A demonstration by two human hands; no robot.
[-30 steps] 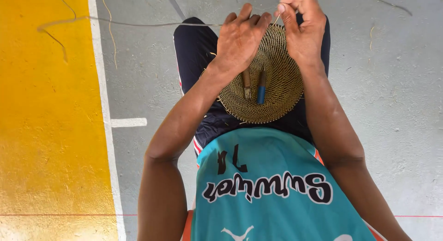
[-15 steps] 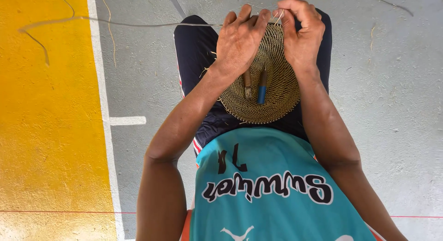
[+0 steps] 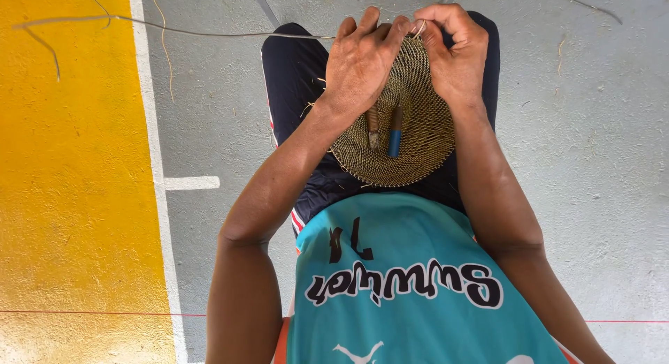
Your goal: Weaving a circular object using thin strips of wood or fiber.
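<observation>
**Weaving a coiled disc on the lap**

Working at the upper centre of the frame, both hands meet on the far rim of a round woven disc (image 3: 411,151) that lies flat on the person's lap. The left hand (image 3: 362,67) is draped over the disc's upper left part, fingers spread and curved down onto the weave, thumb hidden beneath. The right hand (image 3: 456,54) is curled at the upper right rim, thumb and forefinger pinching a pale strand (image 3: 417,29) just where the two hands touch. Two small tools lie side by side on the disc's centre, close together: a brown-handled one (image 3: 373,123) and a blue-handled one (image 3: 394,132); what their tips are cannot be told. A long thin fibre (image 3: 174,29) runs from the upper left of the frame across the grey floor (image 3: 599,162) toward the hands, and loose bits of fibre lie near it. A yellow painted band (image 3: 70,183) edged by a white line (image 3: 157,196) fills the left side of the frame.

As to progress, many tight concentric rows appear finished, forming a flat round base. Judging by the pinch at the rim, the outermost row is being stitched now. No raised wall shows, so any shaping beyond the flat base seems not yet begun.
</observation>
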